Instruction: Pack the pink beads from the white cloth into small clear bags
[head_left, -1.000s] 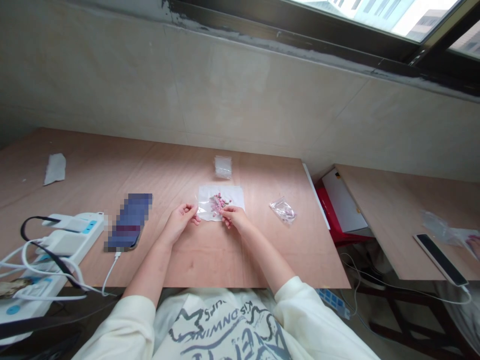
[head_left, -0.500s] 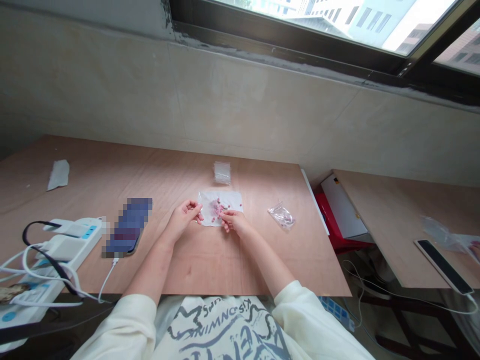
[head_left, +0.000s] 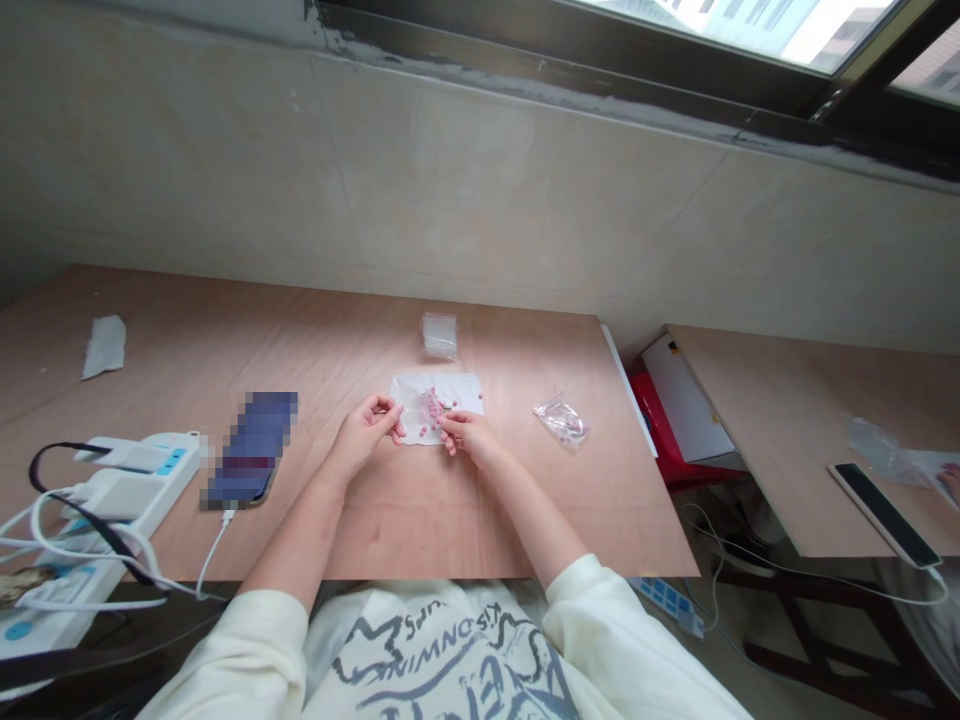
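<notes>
A white sheet (head_left: 469, 384) lies on the table in front of me, with several small pink beads (head_left: 433, 405) heaped and scattered on it. At the sheet's left edge, the thumb and fingers of my left hand (head_left: 367, 425) are pinched together; whatever is between them is too small to make out. My right hand (head_left: 469, 433) reaches over the sheet's lower right part, beside the bead heap. Its fingertips are pinched too, and what they hold cannot be made out. A clear plastic bag (head_left: 562, 420) rests to the right of my right hand.
Behind the sheet lies a stack of small clear bags (head_left: 439, 337). A phone (head_left: 255, 450) on a charging cable and a loaded power strip (head_left: 142, 490) are at left. A torn white paper (head_left: 105, 346) lies far left. Another table (head_left: 795, 430) with a second phone (head_left: 889, 515) stands right.
The camera view has tilted slightly downward and shifted. Both hands stay pinched at nearly the same places by the sheet, with the right fingertips slightly nearer the bead heap.
</notes>
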